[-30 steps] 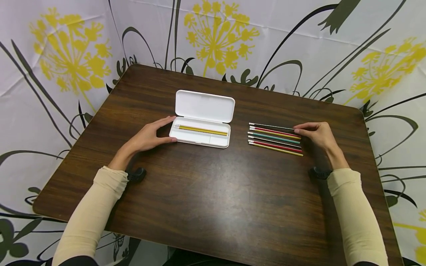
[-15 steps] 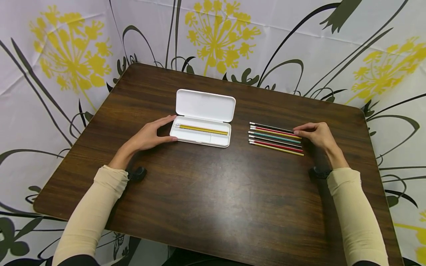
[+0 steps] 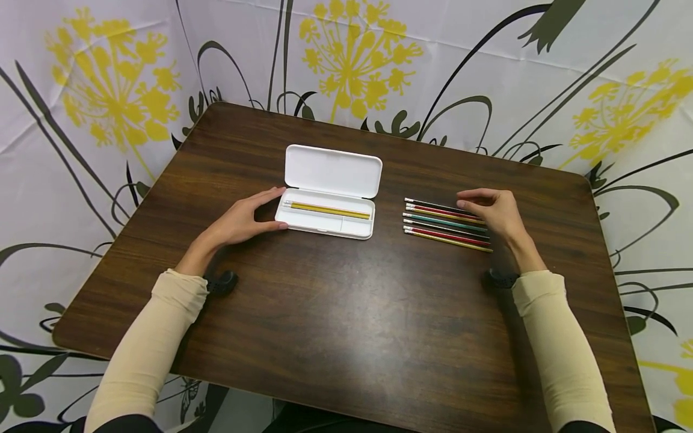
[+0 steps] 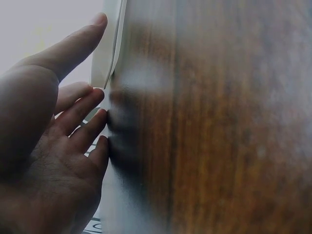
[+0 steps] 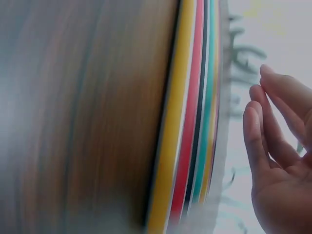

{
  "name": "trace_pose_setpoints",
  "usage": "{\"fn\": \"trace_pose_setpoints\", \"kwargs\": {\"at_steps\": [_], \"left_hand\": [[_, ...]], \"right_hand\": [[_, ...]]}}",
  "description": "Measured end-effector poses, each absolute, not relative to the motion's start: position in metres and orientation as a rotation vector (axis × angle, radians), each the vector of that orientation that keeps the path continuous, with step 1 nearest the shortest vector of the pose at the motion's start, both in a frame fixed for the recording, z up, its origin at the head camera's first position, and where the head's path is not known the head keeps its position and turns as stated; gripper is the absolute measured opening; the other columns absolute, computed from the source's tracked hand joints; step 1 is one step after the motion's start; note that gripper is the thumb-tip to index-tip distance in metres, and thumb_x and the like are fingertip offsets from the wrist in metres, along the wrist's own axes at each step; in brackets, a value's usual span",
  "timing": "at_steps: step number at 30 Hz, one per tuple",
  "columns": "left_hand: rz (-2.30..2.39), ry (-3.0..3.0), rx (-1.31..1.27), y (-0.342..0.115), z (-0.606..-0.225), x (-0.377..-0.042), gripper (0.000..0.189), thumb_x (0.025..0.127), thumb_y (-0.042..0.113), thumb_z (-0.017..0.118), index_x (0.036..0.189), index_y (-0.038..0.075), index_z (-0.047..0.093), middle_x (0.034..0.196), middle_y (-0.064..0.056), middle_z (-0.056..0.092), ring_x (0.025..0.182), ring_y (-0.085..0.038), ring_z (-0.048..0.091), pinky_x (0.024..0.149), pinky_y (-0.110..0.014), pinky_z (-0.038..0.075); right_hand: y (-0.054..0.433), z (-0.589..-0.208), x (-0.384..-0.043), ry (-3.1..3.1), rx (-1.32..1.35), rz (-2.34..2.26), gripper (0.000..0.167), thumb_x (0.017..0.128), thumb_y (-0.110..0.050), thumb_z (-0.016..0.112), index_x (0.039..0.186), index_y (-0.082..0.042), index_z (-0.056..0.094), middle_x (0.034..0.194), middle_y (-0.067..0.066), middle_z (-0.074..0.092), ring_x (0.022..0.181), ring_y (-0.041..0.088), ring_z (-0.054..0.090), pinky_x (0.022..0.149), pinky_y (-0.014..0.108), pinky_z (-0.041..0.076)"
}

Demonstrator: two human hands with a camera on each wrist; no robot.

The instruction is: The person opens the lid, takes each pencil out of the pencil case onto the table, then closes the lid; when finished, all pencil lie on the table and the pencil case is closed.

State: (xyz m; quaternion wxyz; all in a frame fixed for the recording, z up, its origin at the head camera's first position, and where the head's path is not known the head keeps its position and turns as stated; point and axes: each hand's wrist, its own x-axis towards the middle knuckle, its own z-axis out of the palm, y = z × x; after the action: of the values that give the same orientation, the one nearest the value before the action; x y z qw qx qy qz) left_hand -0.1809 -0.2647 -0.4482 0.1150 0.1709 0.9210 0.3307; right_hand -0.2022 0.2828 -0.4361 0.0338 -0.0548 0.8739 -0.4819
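Head view: a person's right hand (image 3: 499, 211) hangs over the right-hand part of a row of pencils, thumb and forefinger tips close together by the far black pencil (image 3: 433, 204). The right-wrist camera shows nothing between those tips; whether they touch the pencil cannot be told. Toward the person's side of the row lie a gold pencil (image 5: 168, 141), a red pencil (image 5: 189, 131), a second black pencil (image 5: 198, 112) and a teal pencil (image 5: 208, 102), side by side on the wood-grain table (image 3: 346, 325).

Well apart to the left, the left hand (image 3: 238, 224) spreads at the end of an open white pencil case (image 3: 308, 230), thumb at the near corner and forefinger at the far one, apparently steadying it. Gold pencils (image 3: 327, 210) lie lengthwise in its tray, below the raised lid (image 3: 332, 171).

The step in hand looks to be singling out one pencil, probably the far black one, to join those in the case. The next move seems to call for a light pinch on that shaft alone, sparing its close neighbours.
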Motion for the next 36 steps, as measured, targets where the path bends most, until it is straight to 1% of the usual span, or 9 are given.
{"fn": "trace_pose_setpoints", "kwargs": {"at_steps": [3, 6, 8, 10, 13, 16, 22, 31, 36], "left_hand": [[0.966, 2.697, 0.498, -0.265, -0.449, -0.181, 0.086, 0.084, 0.047, 0.076, 0.155, 0.026, 0.033, 0.158, -0.01, 0.028, 0.144, -0.03, 0.023, 0.11, -0.058, 0.022], [0.969, 2.69, 0.492, -0.266, -0.449, -0.181, 0.086, 0.083, 0.047, 0.076, 0.155, 0.025, 0.033, 0.158, -0.01, 0.027, 0.145, -0.031, 0.022, 0.11, -0.058, 0.022], [0.975, 2.688, 0.489, -0.266, -0.449, -0.181, 0.087, 0.083, 0.047, 0.076, 0.155, 0.025, 0.033, 0.158, -0.01, 0.027, 0.145, -0.031, 0.022, 0.11, -0.058, 0.021], [0.976, 2.689, 0.489, -0.266, -0.449, -0.18, 0.087, 0.083, 0.048, 0.076, 0.155, 0.025, 0.033, 0.158, -0.01, 0.027, 0.145, -0.031, 0.022, 0.11, -0.058, 0.021], [0.973, 2.692, 0.497, -0.266, -0.449, -0.18, 0.087, 0.083, 0.049, 0.076, 0.155, 0.025, 0.033, 0.158, -0.01, 0.027, 0.145, -0.031, 0.022, 0.11, -0.058, 0.022], [0.976, 2.695, 0.505, -0.266, -0.449, -0.18, 0.086, 0.083, 0.049, 0.075, 0.155, 0.025, 0.033, 0.158, -0.011, 0.027, 0.145, -0.03, 0.022, 0.11, -0.058, 0.022], [0.992, 2.701, 0.519, -0.265, -0.448, -0.179, 0.085, 0.084, 0.046, 0.076, 0.154, 0.024, 0.035, 0.157, -0.011, 0.029, 0.144, -0.03, 0.023, 0.11, -0.057, 0.023], [0.988, 2.703, 0.532, -0.266, -0.45, -0.18, 0.085, 0.083, 0.048, 0.076, 0.154, 0.024, 0.034, 0.158, -0.01, 0.029, 0.144, -0.03, 0.023, 0.11, -0.057, 0.023], [0.977, 2.701, 0.525, -0.266, -0.45, -0.18, 0.086, 0.083, 0.049, 0.075, 0.155, 0.024, 0.034, 0.158, -0.011, 0.028, 0.144, -0.03, 0.023, 0.11, -0.057, 0.023]], "right_hand": [[0.255, -0.435, -0.204, 2.63, -0.273, -1.545, 0.03, 0.089, -0.025, 0.075, 0.112, -0.006, 0.074, 0.11, 0.01, 0.071, 0.095, 0.023, 0.066, 0.076, 0.032, 0.054], [0.222, -0.435, -0.205, 2.589, -0.389, -1.567, 0.027, 0.088, -0.023, 0.076, 0.11, -0.007, 0.076, 0.106, 0.008, 0.072, 0.091, 0.026, 0.067, 0.074, 0.032, 0.054], [0.198, -0.436, -0.205, 2.583, -0.479, -1.542, 0.025, 0.087, -0.022, 0.077, 0.108, -0.008, 0.076, 0.104, 0.005, 0.072, 0.089, 0.024, 0.068, 0.072, 0.029, 0.054], [0.175, -0.436, -0.205, 2.603, -0.565, -1.486, 0.022, 0.087, -0.023, 0.078, 0.105, -0.012, 0.078, 0.099, 0.001, 0.073, 0.085, 0.019, 0.067, 0.07, 0.026, 0.052], [0.145, -0.438, -0.206, 2.605, -0.675, -1.429, 0.018, 0.086, -0.021, 0.078, 0.102, -0.013, 0.079, 0.093, -0.003, 0.073, 0.078, 0.015, 0.066, 0.067, 0.026, 0.051], [0.124, -0.439, -0.207, 2.596, -0.74, -1.391, 0.015, 0.086, -0.018, 0.078, 0.101, -0.013, 0.079, 0.091, -0.005, 0.073, 0.075, 0.014, 0.065, 0.066, 0.027, 0.05], [0.104, -0.442, -0.21, 2.598, -0.783, -1.335, 0.013, 0.087, -0.016, 0.077, 0.099, -0.011, 0.079, 0.094, -0.001, 0.074, 0.072, 0.016, 0.063, 0.063, 0.027, 0.048], [0.098, -0.444, -0.214, 2.688, -0.818, -1.102, 0.012, 0.087, -0.015, 0.077, 0.098, -0.012, 0.079, 0.087, -0.002, 0.071, 0.069, 0.015, 0.056, 0.061, 0.028, 0.044], [0.094, -0.44, -0.217, 2.703, -0.864, -0.991, 0.013, 0.088, -0.011, 0.076, 0.1, -0.011, 0.08, 0.092, 0.0, 0.073, 0.072, 0.015, 0.058, 0.064, 0.03, 0.045]]}}
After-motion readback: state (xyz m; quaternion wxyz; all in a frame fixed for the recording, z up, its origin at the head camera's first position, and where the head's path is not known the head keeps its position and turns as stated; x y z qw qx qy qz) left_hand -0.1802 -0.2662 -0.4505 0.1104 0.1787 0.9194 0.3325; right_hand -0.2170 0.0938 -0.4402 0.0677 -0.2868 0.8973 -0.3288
